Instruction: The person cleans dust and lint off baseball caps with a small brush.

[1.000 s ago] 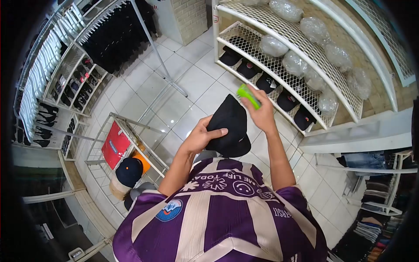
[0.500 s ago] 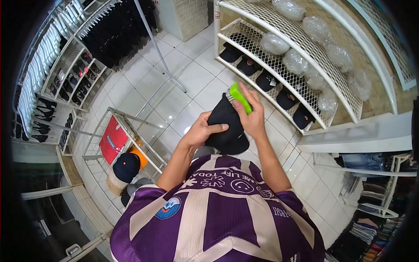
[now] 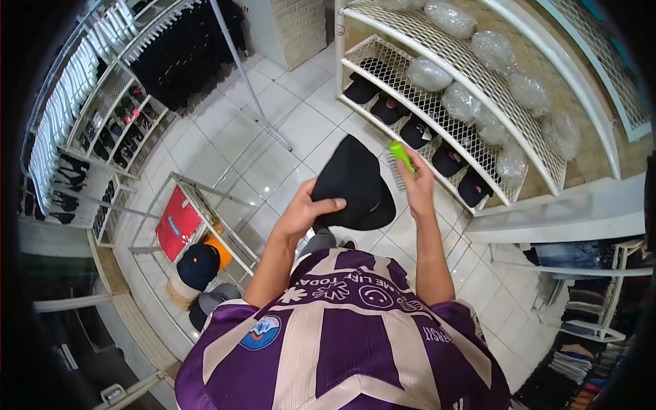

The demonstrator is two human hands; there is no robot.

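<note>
A black cap (image 3: pixel 354 183) is held out in front of my chest, its crown pointing away from me. My left hand (image 3: pixel 305 208) grips its left side, thumb on top and the other fingers hidden beneath. To the right of the cap, my right hand (image 3: pixel 418 186) is closed around a green scrubbing brush (image 3: pixel 400 156) with pale bristles. Those bristles face left toward the cap, and a gap of floor shows between brush and cap.
At the right, a white mesh shelf (image 3: pixel 437 137) carries several black caps and plastic-wrapped bundles. A metal rack (image 3: pixel 256 256) at the left holds a red package (image 3: pixel 179 222) and more caps (image 3: pixel 198 263). Hanging clothes (image 3: pixel 184 55) line the back left.
The brush has come off the cap and moved right and slightly down with my right hand. The cap has turned in my left hand, showing more of its side.
</note>
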